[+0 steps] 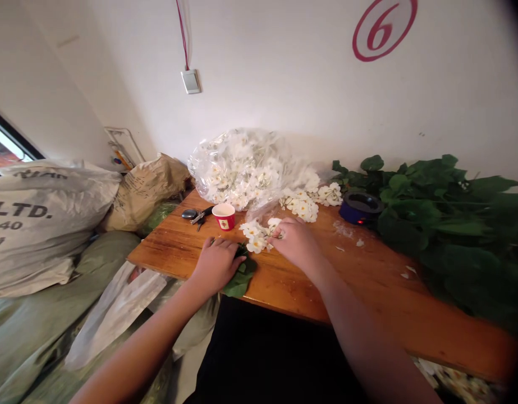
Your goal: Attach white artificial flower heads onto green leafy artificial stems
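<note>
At a brown wooden table (pixel 292 287), we see the right hand (pixel 298 245) pinching a cluster of small white, yellow-centred flowers (pixel 255 238); the left hand (pixel 216 264) curls over broad green leaves (pixel 241 281) at the near edge, though we cannot tell whether it grips them; the flowers are just right of a red-and-white paper cup (pixel 224 219), near a clear plastic bag (pixel 208 160).

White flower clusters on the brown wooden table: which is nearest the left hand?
The small white, yellow-centred cluster between left hand and right hand; the other clusters lie farther back.
</note>
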